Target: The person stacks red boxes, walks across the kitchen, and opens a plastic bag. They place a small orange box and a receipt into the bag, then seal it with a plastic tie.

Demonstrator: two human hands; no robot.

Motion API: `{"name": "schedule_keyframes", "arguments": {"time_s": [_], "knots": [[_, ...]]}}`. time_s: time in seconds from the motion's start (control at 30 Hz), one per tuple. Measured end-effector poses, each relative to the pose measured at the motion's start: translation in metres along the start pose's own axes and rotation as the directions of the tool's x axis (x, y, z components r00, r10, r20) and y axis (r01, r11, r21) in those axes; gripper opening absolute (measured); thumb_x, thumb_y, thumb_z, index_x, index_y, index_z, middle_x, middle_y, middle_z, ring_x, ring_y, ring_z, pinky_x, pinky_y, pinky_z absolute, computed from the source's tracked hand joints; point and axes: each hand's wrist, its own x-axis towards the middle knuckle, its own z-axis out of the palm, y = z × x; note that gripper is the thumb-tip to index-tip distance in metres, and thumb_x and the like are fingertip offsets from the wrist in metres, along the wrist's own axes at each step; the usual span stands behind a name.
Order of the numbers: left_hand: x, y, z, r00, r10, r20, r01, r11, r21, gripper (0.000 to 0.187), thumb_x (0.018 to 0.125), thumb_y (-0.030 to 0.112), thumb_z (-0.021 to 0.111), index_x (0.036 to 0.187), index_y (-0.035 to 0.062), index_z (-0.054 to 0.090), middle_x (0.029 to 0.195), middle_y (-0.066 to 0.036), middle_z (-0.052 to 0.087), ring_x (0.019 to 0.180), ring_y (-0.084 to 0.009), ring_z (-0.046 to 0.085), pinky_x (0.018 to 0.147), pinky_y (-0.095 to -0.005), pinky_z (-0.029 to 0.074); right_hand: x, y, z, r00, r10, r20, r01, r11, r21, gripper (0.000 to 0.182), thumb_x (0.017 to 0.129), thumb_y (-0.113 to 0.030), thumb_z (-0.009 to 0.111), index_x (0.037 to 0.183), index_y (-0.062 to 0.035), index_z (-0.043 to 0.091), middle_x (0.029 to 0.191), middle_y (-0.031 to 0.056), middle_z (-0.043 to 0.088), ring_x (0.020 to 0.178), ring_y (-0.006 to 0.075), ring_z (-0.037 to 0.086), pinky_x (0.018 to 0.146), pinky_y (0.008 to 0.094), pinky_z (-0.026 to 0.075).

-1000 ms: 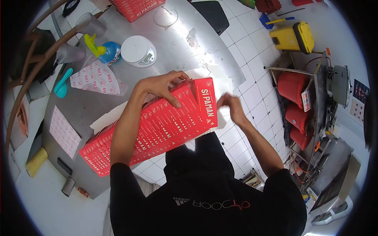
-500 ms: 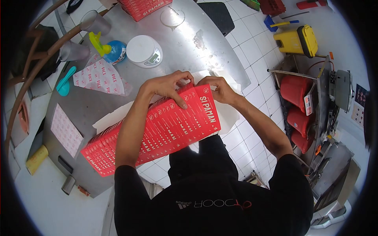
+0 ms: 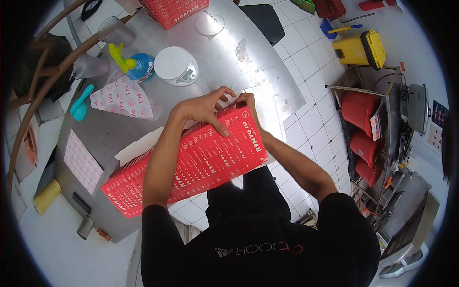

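A long row of nested red boxes with white lettering (image 3: 191, 162) lies slantwise at the table's near edge. My left hand (image 3: 208, 109) reaches over the row's upper side, thumb on the red front and fingers bent behind the top edge, gripping the boxes. At the right end, my right hand (image 3: 249, 106) has its fingers curled at the top edge of the end box, partly hidden behind it. Pale cardboard flaps (image 3: 141, 145) show behind the row.
Beyond the boxes are a white scale (image 3: 176, 66), a blue spray bottle (image 3: 140, 67), printed paper (image 3: 125, 99) and a turquoise spoon (image 3: 79, 107). More red boxes (image 3: 179, 12) stand at the far edge. A metal rack with red containers (image 3: 357, 112) is at the right.
My right hand has moved left and inward, from outside the end box to its top edge. The end box has turned slightly and sits closer against the row.
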Motion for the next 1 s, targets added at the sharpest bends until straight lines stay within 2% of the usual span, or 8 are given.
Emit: {"name": "schedule_keyframes", "arguments": {"time_s": [0.1, 0.23, 0.4, 0.43, 0.57, 0.73, 0.83, 1.0], "knots": [[-0.001, 0.002, -0.001, 0.999, -0.025, 0.033, 0.025, 0.999, -0.02, 0.109, 0.056, 0.028, 0.097, 0.142, 0.0124, 0.033, 0.138, -0.021, 0.047, 0.128, -0.0355, 0.049, 0.103, -0.0459, 0.047, -0.007, -0.011, 0.02, 0.997, 0.021, -0.08, -0.004, 0.979, 0.204, 0.058, 0.085, -0.015, 0.08, 0.118, -0.0087, 0.033, 0.121, 0.0159, 0.038, 0.107, 0.0246, 0.056, 0.09, 0.0365, 0.054], [0.0, -0.006, -0.002, 1.0, 0.003, 0.024, -0.002, 0.998, -0.06, 0.101, 0.058, 0.025, 0.097, 0.137, 0.0119, 0.035, 0.136, -0.021, 0.05, 0.126, -0.035, 0.052, 0.103, -0.0461, 0.047, -0.01, 0.02, 0.014, 0.962, -0.223, -0.16, 0.14, 0.9, -0.412, 0.062, 0.086, -0.014, 0.077, 0.13, -0.0091, 0.033, 0.126, 0.0159, 0.034, 0.113, 0.0269, 0.053, 0.098, 0.0387, 0.049], [-0.01, -0.011, 0.001, 1.0, 0.022, -0.018, -0.023, 0.998, -0.057, 0.099, 0.059, 0.025, 0.098, 0.135, 0.0105, 0.036, 0.133, -0.021, 0.053, 0.124, -0.0349, 0.054, 0.104, -0.0464, 0.046, 0.012, -0.004, -0.022, 0.982, -0.123, -0.146, 0.065, 0.934, -0.353, 0.066, 0.076, 0.0, 0.076, 0.133, -0.004, 0.042, 0.127, 0.0184, 0.035, 0.119, 0.0332, 0.046, 0.102, 0.047, 0.042], [-0.01, -0.016, 0.002, 0.999, 0.031, -0.032, -0.033, 0.998, -0.054, 0.099, 0.059, 0.026, 0.098, 0.135, 0.0099, 0.036, 0.133, -0.021, 0.053, 0.125, -0.0348, 0.054, 0.105, -0.0462, 0.045, 0.041, -0.015, -0.043, 0.942, -0.333, -0.04, 0.191, 0.632, -0.751, 0.062, 0.071, 0.009, 0.065, 0.129, -0.0025, 0.046, 0.122, 0.0218, 0.041, 0.12, 0.0413, 0.044, 0.103, 0.0495, 0.039], [-0.024, -0.009, -0.003, 0.999, -0.023, -0.044, 0.021, 0.999, -0.045, 0.102, 0.058, 0.031, 0.098, 0.135, 0.0078, 0.036, 0.135, -0.022, 0.053, 0.126, -0.0347, 0.053, 0.108, -0.0447, 0.043, 0.205, -0.2, -0.015, 0.644, -0.732, 0.224, 0.534, 0.219, -0.817, 0.067, 0.07, 0.008, 0.063, 0.135, -0.0053, 0.051, 0.139, 0.0255, 0.047, 0.126, 0.047, 0.044, 0.11, 0.0524, 0.035], [-0.023, -0.01, -0.003, 0.997, -0.015, -0.07, 0.017, 1.0, 0.016, 0.101, 0.058, 0.033, 0.098, 0.135, 0.007, 0.037, 0.138, -0.023, 0.052, 0.128, -0.035, 0.052, 0.108, -0.0434, 0.043, 0.337, -0.295, 0.037, 0.718, -0.271, 0.641, 0.528, -0.388, -0.756, 0.057, 0.075, 0.0, 0.07, 0.131, -0.0093, 0.059, 0.134, 0.0149, 0.061, 0.129, 0.0282, 0.055, 0.105, 0.0442, 0.045], [-0.024, -0.01, -0.003, 0.998, -0.017, -0.057, 0.017, 1.0, 0.006, 0.1, 0.058, 0.032, 0.097, 0.135, 0.0071, 0.038, 0.139, -0.023, 0.052, 0.129, -0.0355, 0.052, 0.107, -0.0435, 0.044, 0.363, -0.301, 0.043, 0.863, 0.109, 0.493, 0.505, -0.228, -0.833, 0.039, 0.076, -0.003, 0.072, 0.115, -0.0091, 0.068, 0.115, 0.0131, 0.07, 0.11, 0.0304, 0.067, 0.091, 0.0413, 0.053], [-0.022, -0.01, -0.005, 0.999, -0.037, -0.021, 0.036, 0.997, -0.072, 0.098, 0.058, 0.031, 0.098, 0.133, 0.0074, 0.039, 0.138, -0.023, 0.052, 0.128, -0.0357, 0.052, 0.107, -0.0436, 0.044, 0.334, -0.276, -0.005, 0.664, -0.209, 0.718, 0.658, -0.291, -0.694, 0.024, 0.085, -0.009, 0.072, 0.109, -0.0074, 0.069, 0.107, 0.0106, 0.071, 0.1, 0.0321, 0.069, 0.083, 0.0412, 0.056]]}}
